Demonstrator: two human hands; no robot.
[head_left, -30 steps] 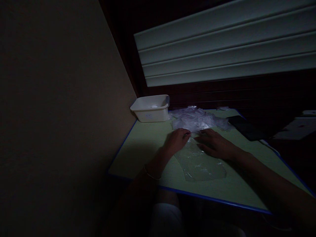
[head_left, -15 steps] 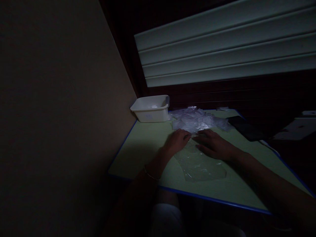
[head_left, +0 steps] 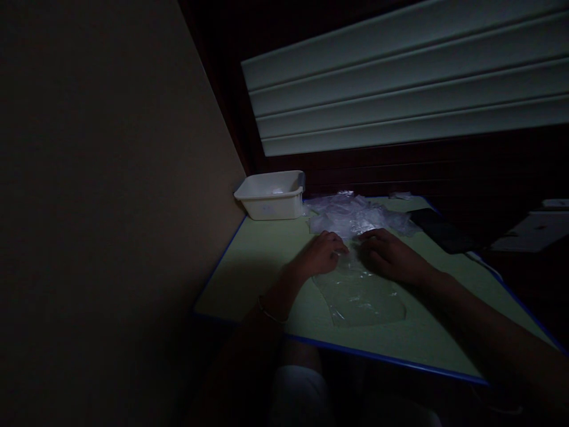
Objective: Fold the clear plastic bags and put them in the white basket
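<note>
Dim room, pale-green table (head_left: 253,273) | clear plastic bag (head_left: 367,305) flat, 6 o'clock from plastic heap (head_left: 340,214) | left hand (head_left: 320,255), right hand (head_left: 393,256) narrowly curled at bag's far end, grip unclear | apparently working that end; calls for light fingertips

From the head view, I see both hands, left (head_left: 326,252) and right (head_left: 386,255), at the far end of a clear bag (head_left: 367,302) flat on the tabletop (head_left: 262,261). Beyond them lies a pile (head_left: 351,214) of clear plastic, with a white tub (head_left: 273,204) just beside it and a dark phone-like slab (head_left: 444,231) at right.
</note>
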